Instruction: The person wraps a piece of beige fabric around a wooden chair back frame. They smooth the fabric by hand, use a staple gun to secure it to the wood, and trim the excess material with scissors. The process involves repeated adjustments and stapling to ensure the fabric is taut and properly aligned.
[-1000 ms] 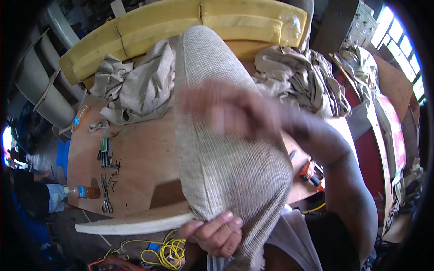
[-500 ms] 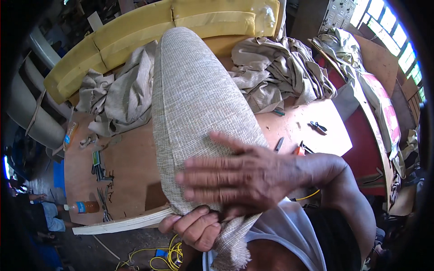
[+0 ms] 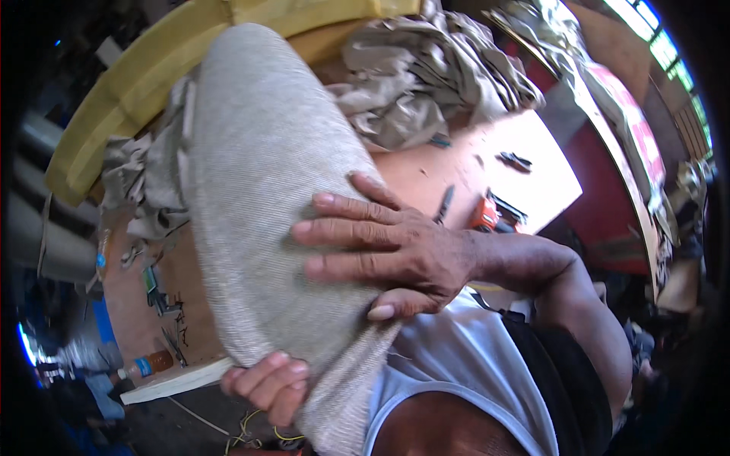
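the near left edge of the fabric-covered panel (image 3: pixel 262 129) is gripped by the curled fingers of the left hand (image 3: pixel 270 384), while the right hand (image 3: pixel 388 247) is laid open, palm down, on its upper face. the panel's long axis is pointed away from the body and leftward, its near end being closest to the left hand. beyond it, the worktop (image 3: pixel 475 163) is partly covered by heaped cloth (image 3: pixel 437 72); an orange tool (image 3: pixel 484 214) is seen to the right.

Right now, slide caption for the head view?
Right hand spread on a beige fabric-covered piece, left hand gripping its lower edge.
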A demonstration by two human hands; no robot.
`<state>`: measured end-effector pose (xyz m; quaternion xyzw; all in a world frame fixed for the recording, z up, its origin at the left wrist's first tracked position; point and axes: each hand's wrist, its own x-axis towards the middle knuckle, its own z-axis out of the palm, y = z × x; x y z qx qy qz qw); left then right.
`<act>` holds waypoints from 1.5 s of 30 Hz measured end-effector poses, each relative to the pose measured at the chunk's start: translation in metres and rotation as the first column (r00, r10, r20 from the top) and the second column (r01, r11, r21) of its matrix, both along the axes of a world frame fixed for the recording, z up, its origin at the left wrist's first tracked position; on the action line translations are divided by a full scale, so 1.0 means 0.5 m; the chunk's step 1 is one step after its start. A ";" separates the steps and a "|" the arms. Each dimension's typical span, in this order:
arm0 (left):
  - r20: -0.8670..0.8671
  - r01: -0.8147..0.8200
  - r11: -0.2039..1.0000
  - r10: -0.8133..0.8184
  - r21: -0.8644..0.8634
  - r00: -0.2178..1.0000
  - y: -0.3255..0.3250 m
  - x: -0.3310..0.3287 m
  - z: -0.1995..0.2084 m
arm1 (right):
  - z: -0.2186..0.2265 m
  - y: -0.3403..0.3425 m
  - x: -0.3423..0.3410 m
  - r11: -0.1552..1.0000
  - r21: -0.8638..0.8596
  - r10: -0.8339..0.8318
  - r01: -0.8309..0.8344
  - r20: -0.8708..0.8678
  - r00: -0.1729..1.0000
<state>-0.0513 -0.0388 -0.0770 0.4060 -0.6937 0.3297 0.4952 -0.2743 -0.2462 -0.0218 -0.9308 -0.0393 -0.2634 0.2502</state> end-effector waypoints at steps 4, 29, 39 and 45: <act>0.060 0.016 0.964 -0.034 0.266 0.998 0.041 0.023 0.050 | -0.135 -0.058 -0.137 0.656 0.499 -0.623 0.566 -0.064 0.780; 0.268 -0.145 0.925 0.049 0.351 0.962 -0.011 -0.026 0.130 | -0.687 -0.027 -0.350 0.147 -0.194 -0.576 0.970 -0.814 -0.075; 0.103 -0.038 0.792 -0.031 0.609 0.994 0.012 0.098 0.222 | -0.781 0.136 -0.367 0.205 -0.282 -0.898 0.937 -0.436 0.065; 0.001 0.091 0.749 -0.121 0.656 0.993 -0.007 0.102 0.219 | -0.716 0.122 -0.298 -0.107 -0.162 -0.792 0.981 -0.583 -0.182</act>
